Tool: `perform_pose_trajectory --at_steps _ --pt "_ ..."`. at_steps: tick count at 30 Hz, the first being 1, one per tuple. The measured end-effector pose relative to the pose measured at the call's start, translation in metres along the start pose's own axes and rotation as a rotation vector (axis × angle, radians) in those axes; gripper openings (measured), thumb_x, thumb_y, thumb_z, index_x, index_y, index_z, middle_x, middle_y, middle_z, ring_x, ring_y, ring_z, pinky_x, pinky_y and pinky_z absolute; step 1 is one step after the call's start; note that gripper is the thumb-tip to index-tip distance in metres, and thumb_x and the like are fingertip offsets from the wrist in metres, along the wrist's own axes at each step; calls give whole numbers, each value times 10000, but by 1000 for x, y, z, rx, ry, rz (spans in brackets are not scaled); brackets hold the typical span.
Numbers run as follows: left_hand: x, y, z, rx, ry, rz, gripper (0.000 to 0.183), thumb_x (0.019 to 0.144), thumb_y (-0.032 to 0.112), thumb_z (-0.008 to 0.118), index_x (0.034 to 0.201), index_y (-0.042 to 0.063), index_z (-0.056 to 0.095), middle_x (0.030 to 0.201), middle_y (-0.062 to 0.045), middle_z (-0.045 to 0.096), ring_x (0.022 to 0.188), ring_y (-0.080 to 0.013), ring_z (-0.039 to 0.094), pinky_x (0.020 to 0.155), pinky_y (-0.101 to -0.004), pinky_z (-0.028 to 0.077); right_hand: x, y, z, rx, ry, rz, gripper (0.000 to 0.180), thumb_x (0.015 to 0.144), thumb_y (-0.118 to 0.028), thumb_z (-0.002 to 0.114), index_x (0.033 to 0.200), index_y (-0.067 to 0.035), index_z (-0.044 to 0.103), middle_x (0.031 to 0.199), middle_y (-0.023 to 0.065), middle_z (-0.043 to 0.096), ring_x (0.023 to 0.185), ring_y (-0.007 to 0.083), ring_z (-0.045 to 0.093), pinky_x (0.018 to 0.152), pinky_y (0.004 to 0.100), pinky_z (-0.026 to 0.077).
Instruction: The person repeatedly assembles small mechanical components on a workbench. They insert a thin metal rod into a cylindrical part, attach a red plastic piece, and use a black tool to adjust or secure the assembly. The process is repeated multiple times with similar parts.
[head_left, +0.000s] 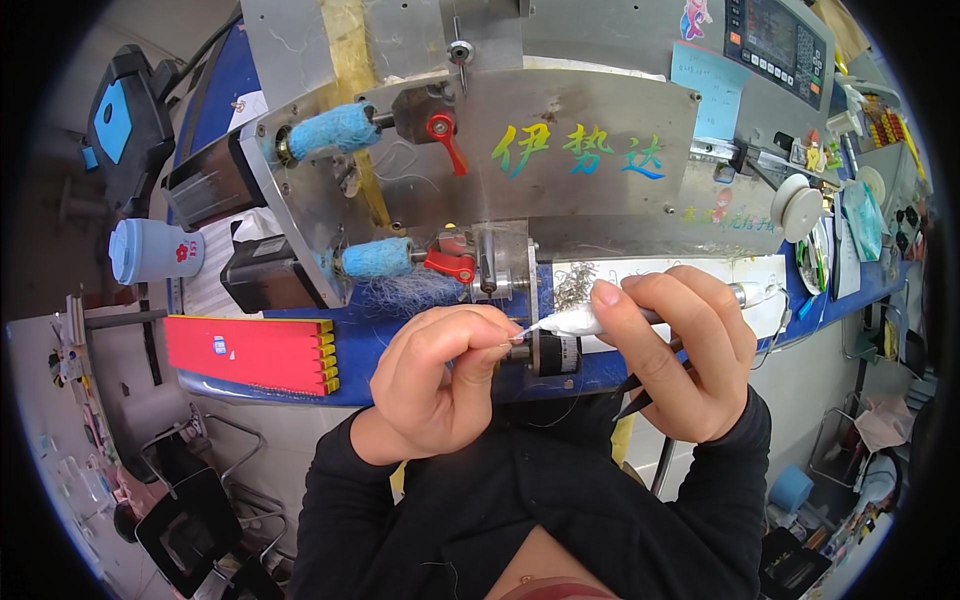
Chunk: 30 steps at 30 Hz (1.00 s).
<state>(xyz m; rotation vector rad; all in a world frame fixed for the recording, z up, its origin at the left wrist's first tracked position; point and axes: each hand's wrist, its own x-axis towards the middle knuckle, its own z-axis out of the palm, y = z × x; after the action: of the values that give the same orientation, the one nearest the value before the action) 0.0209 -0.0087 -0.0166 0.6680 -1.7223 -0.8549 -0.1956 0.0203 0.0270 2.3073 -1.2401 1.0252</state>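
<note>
My left hand (439, 382) pinches a tiny thin piece (513, 341) between thumb and forefinger; it is too small to name. From the right, my right hand (675, 352) grips a corded pen-shaped tool (574, 321) whose front is wrapped in white. Its narrow tip comes up to the left fingertips; I cannot tell whether they touch. Black tweezers (634, 405) are also tucked in the right hand, points down and to the left. Behind the tool, a heap of tiny metal hooks (574, 285) lies on a white sheet of paper (757, 270).
A metal machine (480, 187) with blue-wrapped rollers (334, 135) and red levers (450, 266) stands close behind my hands. Left are a red-and-yellow notched foam block (255, 356) and a lidded blue cup (157, 251). White spools (796, 210) and a control panel (776, 52) are at right.
</note>
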Motion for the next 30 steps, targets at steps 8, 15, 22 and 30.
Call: perform_pose_trajectory --at_steps 8,15,22,30 --pt "-1 0 1 -13 -2 4 126 939 -52 665 1037 -45 586 867 -161 704 779 -261 708 717 -317 562 -7 2 -17 22 -40 83 466 601 -12 745 1067 1 761 958 108 643 806 241 632 654 313 529" --pt "-1 2 7 -28 -21 39 144 934 -71 658 1051 -47 578 943 -188 702 838 -260 703 742 -313 563 -89 41 -62 -202 -125 687 302 863 85 684 1153 4 714 1068 141 662 934 272 642 797 324 527" --pt "5 12 21 104 -74 135 142 927 -41 667 1047 -28 593 1005 -192 698 872 -268 683 775 -334 542 -160 70 -62 -254 -272 832 311 865 75 670 1146 -49 720 1089 143 678 945 292 672 787 361 544" --pt "10 22 23 207 -58 177 133 916 -31 679 1024 -19 604 1022 -184 697 854 -261 669 772 -322 529 -51 8 -48 478 12 401 342 775 27 775 1109 17 705 996 155 686 788 280 659 663 365 536"
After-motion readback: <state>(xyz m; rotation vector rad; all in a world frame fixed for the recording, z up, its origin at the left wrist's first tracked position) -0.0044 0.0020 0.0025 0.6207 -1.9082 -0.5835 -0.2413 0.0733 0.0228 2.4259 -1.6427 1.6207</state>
